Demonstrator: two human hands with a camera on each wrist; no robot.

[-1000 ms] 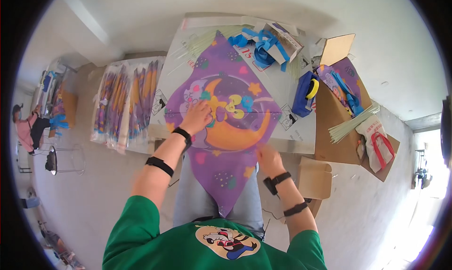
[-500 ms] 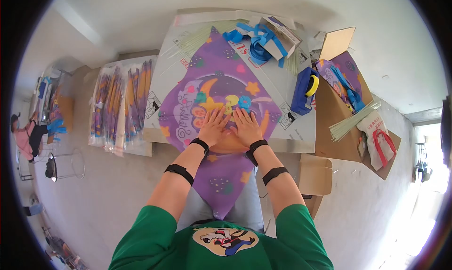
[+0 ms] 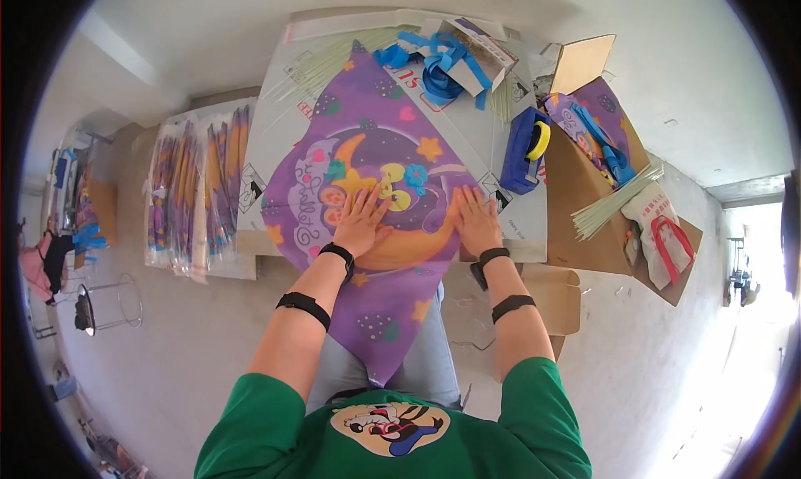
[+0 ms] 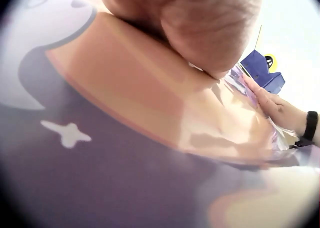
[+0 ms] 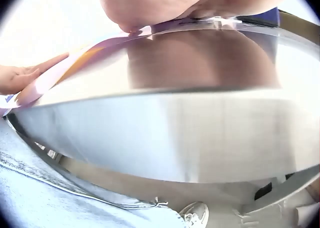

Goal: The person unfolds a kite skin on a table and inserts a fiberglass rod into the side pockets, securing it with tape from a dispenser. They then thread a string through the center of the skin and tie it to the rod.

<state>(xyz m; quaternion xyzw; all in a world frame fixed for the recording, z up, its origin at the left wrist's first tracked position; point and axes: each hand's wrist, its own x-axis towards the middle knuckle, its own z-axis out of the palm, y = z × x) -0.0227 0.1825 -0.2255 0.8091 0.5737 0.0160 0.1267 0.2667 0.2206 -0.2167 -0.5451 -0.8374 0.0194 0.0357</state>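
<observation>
1. The purple printed sheet (image 3: 415,230) lies under and between the two hands, its far tip well beyond the fingertips and its lower tip (image 3: 380,372) off the table edge, over the lap.
2. Left hand (image 3: 360,222): fingers extended, flat on the printed middle, gripping nothing. Even, light pressure outward from here should flatten the sheet best; pushing hard could drag it.
3. Right hand (image 3: 477,224): fingers extended, released, resting across the sheet's right edge. Holding that edge down while the left palm strokes would limit creeping; the overhanging part could pull the sheet nearer the body.
4. Just beyond the right fingertips sits the blue tape dispenser (image 3: 526,149); sideways strokes there are best kept short.
5. Hard to make out: the sheet beneath both palms, and anything under it. Both wrist views cut off the near hand's fingertips, and glare washes out the surface beside the right palm.
</observation>
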